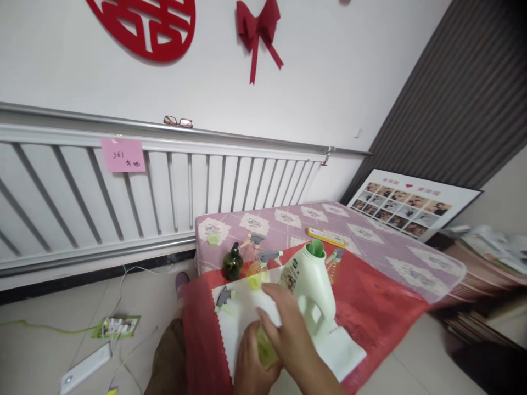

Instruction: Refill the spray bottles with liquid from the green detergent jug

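Observation:
My left hand [251, 359] is wrapped round a small yellow-green bottle [267, 351] low over a white cloth [242, 307]. My right hand [288, 326] lies over the top of that same bottle, fingers curled on it. Just beyond my right hand stands a large pale green jug [310, 285] with a handle and an open green spout. A grey spray trigger head [224, 299] lies loose on the cloth to the left.
The cloth lies on a red mat [370, 307] on a small table with a pink patterned cover [370, 230]. Behind stand a dark green bottle [233, 262], two spray bottles [261, 263] and a yellow flat object [327, 237]. A radiator [123, 192], a framed photo collage [407, 203] and floor cables [115, 326] surround it.

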The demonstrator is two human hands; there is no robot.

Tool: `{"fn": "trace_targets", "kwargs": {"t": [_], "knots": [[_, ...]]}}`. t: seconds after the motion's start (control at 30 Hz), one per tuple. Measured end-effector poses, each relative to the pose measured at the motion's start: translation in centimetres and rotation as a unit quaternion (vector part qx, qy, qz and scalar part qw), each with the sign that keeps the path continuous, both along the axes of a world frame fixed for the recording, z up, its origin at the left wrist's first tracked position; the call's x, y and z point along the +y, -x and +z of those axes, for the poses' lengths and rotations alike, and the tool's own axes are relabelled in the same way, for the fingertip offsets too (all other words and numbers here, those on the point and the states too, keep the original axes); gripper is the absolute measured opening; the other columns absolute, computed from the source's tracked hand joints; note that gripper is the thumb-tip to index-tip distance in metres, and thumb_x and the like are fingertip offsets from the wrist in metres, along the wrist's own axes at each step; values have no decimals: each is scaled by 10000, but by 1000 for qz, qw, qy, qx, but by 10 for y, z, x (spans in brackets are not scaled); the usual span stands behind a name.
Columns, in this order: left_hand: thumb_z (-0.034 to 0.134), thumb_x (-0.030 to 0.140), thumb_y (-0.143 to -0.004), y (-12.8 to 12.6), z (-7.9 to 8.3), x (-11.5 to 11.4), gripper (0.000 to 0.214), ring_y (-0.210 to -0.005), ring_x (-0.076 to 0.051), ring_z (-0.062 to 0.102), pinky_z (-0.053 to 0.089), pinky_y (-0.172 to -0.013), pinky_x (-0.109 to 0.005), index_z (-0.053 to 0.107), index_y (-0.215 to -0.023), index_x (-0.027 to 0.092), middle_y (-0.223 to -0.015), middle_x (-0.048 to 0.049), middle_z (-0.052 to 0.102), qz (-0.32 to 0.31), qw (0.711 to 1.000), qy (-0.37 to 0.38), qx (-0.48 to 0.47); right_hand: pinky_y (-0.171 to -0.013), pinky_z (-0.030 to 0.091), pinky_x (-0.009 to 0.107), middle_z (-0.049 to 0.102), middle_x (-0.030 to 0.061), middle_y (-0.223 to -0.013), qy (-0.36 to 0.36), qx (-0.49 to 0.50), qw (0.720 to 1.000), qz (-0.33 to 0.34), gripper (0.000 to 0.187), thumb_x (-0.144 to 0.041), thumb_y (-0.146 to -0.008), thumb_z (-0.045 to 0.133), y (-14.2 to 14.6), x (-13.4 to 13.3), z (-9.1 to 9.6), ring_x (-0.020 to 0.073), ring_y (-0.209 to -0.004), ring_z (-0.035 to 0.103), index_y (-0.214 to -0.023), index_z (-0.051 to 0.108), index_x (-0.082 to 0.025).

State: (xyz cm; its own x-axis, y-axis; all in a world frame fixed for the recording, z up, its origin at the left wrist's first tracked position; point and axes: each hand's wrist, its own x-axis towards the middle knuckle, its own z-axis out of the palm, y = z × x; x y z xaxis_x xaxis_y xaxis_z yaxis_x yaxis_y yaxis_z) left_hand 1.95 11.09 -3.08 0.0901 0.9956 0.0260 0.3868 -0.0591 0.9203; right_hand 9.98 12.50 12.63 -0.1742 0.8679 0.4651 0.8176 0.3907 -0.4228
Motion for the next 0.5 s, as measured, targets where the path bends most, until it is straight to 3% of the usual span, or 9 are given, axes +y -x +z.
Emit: {"fn": "trace_targets", "kwargs": {"t": [0.07, 0.17, 0.23, 0.3, 0.37, 0.5], "knots": [[672, 268, -626, -1, -11, -6, 830, -1345, -308, 408, 306, -1135, -372, 358, -1374, 91, -1429, -183, 463, 2, 1000, 7, 11, -1021, 428, 483, 605, 122, -1217, -77, 97, 986, -108, 336, -356, -879, 526, -46, -19, -8, 286, -1184, 545, -1193, 529, -237], [659, 221, -609, -2, -19, -8, 843, -1370, -283, 379, 267, -1157, -357, 337, -1380, 106, -1456, -162, 435, 4, 1000, 21, 8, -973, 460, 463, 526, 148, -1329, -51, 271, 925, -263, 519, -481, -829, 570, -101, -31, -31, 293, -1200, 532, -1262, 466, -214], [655, 221, -613, -2, -21, -6, 836, -1371, -280, 378, 261, -1162, -361, 336, -1377, 105, -1455, -161, 435, 8, 1000, 23, -2, -934, 482, 431, 556, 160, -1290, -10, 394, 877, -275, 599, -554, -788, 582, -121, -30, -49, 290, -1188, 545, -1248, 453, -192], [652, 217, -612, -3, -22, -5, 826, -1374, -286, 372, 256, -1166, -371, 343, -1369, 104, -1453, -166, 434, 17, 1000, 16, -11, -892, 501, 384, 625, 130, -1185, 37, 466, 849, -247, 610, -586, -728, 632, -129, -24, -66, 270, -1111, 594, -1173, 504, -189], [651, 207, -608, -3, -24, -5, 821, -1374, -289, 371, 255, -1168, -382, 345, -1363, 105, -1449, -170, 435, 26, 999, 4, -19, -838, 515, 344, 676, 88, -1083, 67, 477, 849, -217, 569, -574, -698, 666, -128, -16, -77, 245, -1005, 636, -1105, 551, -193], [667, 185, -582, -3, -29, -6, 853, -1367, -299, 378, 258, -1171, -399, 337, -1365, 119, -1442, -163, 433, 29, 999, -25, -28, -740, 513, 334, 723, 61, -907, 94, 395, 886, -224, 449, -522, -709, 642, -123, -3, -84, 246, -837, 651, -993, 618, -175]]}}
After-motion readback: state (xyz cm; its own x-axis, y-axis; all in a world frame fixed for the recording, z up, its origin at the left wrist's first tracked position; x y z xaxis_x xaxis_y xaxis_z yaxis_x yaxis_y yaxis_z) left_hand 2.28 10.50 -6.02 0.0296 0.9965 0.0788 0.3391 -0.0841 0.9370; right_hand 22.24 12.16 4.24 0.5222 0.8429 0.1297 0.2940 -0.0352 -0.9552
